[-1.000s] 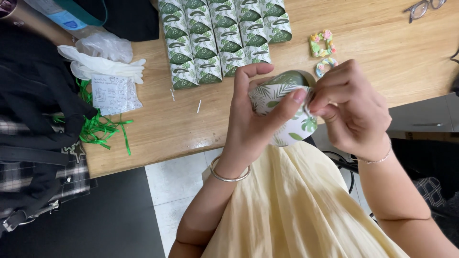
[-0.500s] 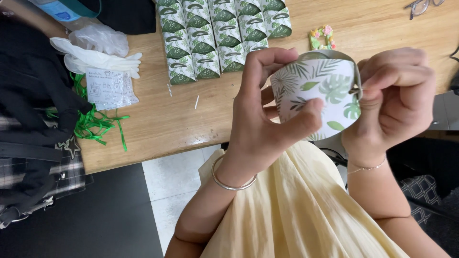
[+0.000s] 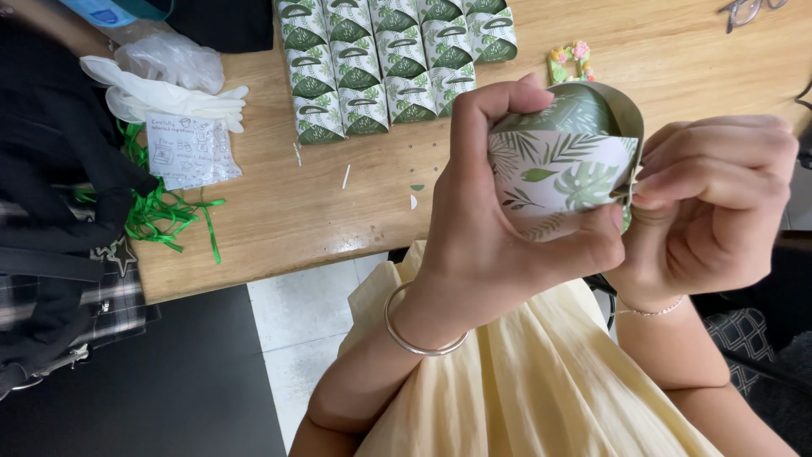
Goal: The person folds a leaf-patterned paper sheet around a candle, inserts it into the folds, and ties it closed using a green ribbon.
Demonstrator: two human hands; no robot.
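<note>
Above the lap, both hands grip a leaf-print paper box [image 3: 562,165], contents hidden

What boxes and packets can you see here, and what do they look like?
Paper box: held up between left hand and right hand; rounded, white with green leaves, darker green flap on top.
Finished boxes: packed in rows at the table's far side; small, same green-and-white leaf pattern.
Clear packet: left part of the table, beside white gloves; flat square holding a white printed sheet.
</note>
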